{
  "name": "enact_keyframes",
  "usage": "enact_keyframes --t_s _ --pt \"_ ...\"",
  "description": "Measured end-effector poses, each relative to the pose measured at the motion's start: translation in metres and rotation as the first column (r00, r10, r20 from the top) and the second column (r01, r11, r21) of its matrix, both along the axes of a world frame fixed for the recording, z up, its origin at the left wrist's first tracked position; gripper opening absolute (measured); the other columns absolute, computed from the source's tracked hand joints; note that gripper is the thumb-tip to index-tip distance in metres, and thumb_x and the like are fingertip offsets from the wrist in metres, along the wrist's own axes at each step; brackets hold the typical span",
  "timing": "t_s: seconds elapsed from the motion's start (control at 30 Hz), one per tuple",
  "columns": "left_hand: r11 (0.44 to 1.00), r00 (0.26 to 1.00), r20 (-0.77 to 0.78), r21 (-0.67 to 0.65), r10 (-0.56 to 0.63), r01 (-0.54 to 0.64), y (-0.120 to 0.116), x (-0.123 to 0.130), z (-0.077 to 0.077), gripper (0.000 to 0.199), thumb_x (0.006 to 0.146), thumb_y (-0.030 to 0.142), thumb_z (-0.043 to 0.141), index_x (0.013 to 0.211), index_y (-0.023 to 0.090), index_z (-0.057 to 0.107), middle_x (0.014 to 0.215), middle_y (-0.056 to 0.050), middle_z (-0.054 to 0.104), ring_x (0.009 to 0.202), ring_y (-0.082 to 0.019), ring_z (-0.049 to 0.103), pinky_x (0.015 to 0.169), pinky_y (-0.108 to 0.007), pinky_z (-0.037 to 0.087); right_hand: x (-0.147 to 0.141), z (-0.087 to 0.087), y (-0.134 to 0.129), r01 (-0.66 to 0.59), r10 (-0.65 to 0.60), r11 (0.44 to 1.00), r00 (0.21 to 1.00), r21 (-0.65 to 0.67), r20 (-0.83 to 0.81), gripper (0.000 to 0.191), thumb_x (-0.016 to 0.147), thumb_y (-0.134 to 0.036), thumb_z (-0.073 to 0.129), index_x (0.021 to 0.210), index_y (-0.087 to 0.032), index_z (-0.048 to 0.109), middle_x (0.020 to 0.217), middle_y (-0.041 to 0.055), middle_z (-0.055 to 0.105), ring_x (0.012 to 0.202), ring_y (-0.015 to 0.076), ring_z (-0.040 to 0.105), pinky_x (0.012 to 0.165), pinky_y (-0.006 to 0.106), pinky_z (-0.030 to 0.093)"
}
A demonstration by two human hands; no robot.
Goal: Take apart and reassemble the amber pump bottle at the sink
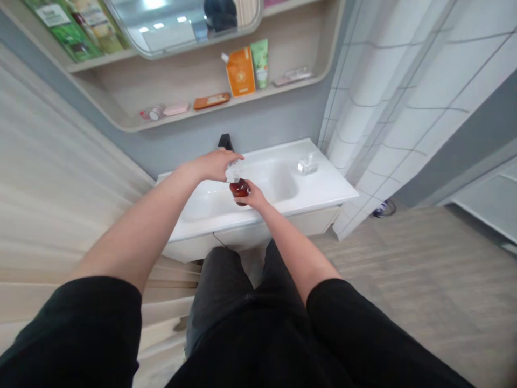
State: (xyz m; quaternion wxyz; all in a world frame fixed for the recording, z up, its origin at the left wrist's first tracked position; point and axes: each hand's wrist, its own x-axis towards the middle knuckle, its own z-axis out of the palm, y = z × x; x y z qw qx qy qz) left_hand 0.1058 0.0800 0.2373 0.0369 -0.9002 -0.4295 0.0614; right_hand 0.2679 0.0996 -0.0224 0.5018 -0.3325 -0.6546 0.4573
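Observation:
Above the white washbasin (pixel 319 186), my right hand (pixel 254 196) is wrapped round an amber-brown bottle (pixel 239 189). My left hand (pixel 219 164) is closed over a clear, whitish piece (pixel 232 173) at the bottle's top, with one finger stretched out to the right. Whether this piece is a pump top or a separate container, I cannot tell. Behind the left hand stands a black faucet (pixel 225 141), its lower part covered by the hand.
A clear glass-like container (pixel 308 165) sits on the basin's right rim. Over the basin, a wall shelf (pixel 161 123) holds an orange pouch (pixel 241 71), a green tube (pixel 260 62) and small items below a mirror (pixel 181 24). Curtains hang left; a white tiled surface (pixel 375 108) stands right.

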Motion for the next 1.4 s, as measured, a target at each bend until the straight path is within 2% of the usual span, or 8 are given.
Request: enact_keyframes --t_s 0.6,0.83,0.93,1.07,1.17,1.23,1.3,1.4 --pt "0.999 0.981 0.191 -0.029 -0.018 0.024 0.019 0.006 -0.005 0.089 0.067 0.033 0.088 0.154 0.024 0.069 0.134 -0.009 0.077 0.13 -0.037 0.067 0.122 -0.044 0.049 0.003 0.01 -0.006 0.028 -0.03 0.999 0.998 -0.03 -0.059 0.097 0.059 -0.048 0.102 0.146 -0.022 0.067 0.139 0.009 0.079 0.13 0.0361 0.072 0.121 0.051 0.053" --pt "1.0 0.992 0.128 -0.014 -0.017 0.019 0.009 0.01 0.0 0.091 0.067 0.032 0.085 0.156 0.024 0.068 0.14 -0.01 0.077 0.131 -0.036 0.068 0.12 -0.042 0.05 0.004 0.011 -0.007 0.008 -0.011 0.999 0.997 -0.039 -0.072 0.1 0.058 -0.05 0.102 0.147 -0.022 0.066 0.141 0.0098 0.078 0.13 0.0358 0.072 0.119 0.05 0.054" --pt "1.0 0.98 0.197 -0.022 0.002 0.002 0.007 0.001 -0.005 0.091 0.066 0.034 0.086 0.155 0.023 0.069 0.141 -0.011 0.077 0.132 -0.037 0.069 0.121 -0.044 0.049 0.004 0.013 -0.008 0.001 -0.003 0.999 0.998 -0.041 -0.057 0.099 0.058 -0.05 0.102 0.146 -0.021 0.068 0.138 0.0102 0.079 0.128 0.0361 0.072 0.117 0.05 0.055" --pt "0.997 0.921 0.383 -0.032 0.077 -0.069 0.003 -0.022 -0.024 0.094 0.059 0.031 0.092 0.15 0.023 0.071 0.136 -0.01 0.078 0.13 -0.038 0.07 0.122 -0.047 0.05 0.005 0.015 -0.01 -0.004 0.003 0.999 1.0 -0.033 -0.028 0.098 0.057 -0.049 0.102 0.144 -0.02 0.069 0.135 0.0103 0.08 0.124 0.0357 0.072 0.115 0.05 0.055" --pt "0.987 0.813 0.56 -0.076 0.16 -0.141 -0.004 -0.044 -0.048 0.095 0.056 0.027 0.095 0.147 0.024 0.07 0.134 -0.009 0.077 0.127 -0.036 0.071 0.117 -0.047 0.053 0.006 0.015 -0.011 -0.009 0.009 1.0 1.0 -0.025 0.02 0.097 0.057 -0.051 0.103 0.144 -0.021 0.07 0.134 0.0102 0.08 0.123 0.0354 0.072 0.115 0.049 0.055" --pt "0.975 0.688 0.691 -0.136 0.221 -0.177 -0.012 -0.056 -0.071 0.09 0.056 0.028 0.096 0.142 0.024 0.069 0.134 -0.008 0.076 0.123 -0.033 0.071 0.112 -0.046 0.057 0.006 0.015 -0.011 -0.025 0.025 1.0 0.999 -0.014 0.041 0.096 0.058 -0.052 0.102 0.143 -0.022 0.07 0.135 0.0098 0.079 0.122 0.0346 0.072 0.114 0.049 0.054" --pt "0.958 0.487 0.827 -0.213 0.282 -0.194 -0.024 -0.061 -0.099 0.085 0.055 0.031 0.099 0.133 0.026 0.067 0.132 -0.008 0.074 0.12 -0.031 0.07 0.104 -0.045 0.06 0.006 0.014 -0.011 -0.037 0.037 0.999 0.998 -0.009 0.057 0.093 0.059 -0.054 0.102 0.141 -0.023 0.07 0.133 0.0089 0.08 0.12 0.0338 0.072 0.114 0.049 0.054" --pt "0.94 0.047 0.948 -0.306 0.316 -0.153 -0.043 -0.061 -0.151 0.08 0.054 0.037 0.103 0.12 0.028 0.059 0.131 -0.007 0.069 0.117 -0.028 0.071 0.096 -0.042 0.061 0.006 0.014 -0.011 -0.036 0.037 0.999 0.996 -0.003 0.084 0.09 0.06 -0.056 0.101 0.138 -0.023 0.071 0.13 0.0082 0.08 0.118 0.0332 0.072 0.113 0.049 0.054"
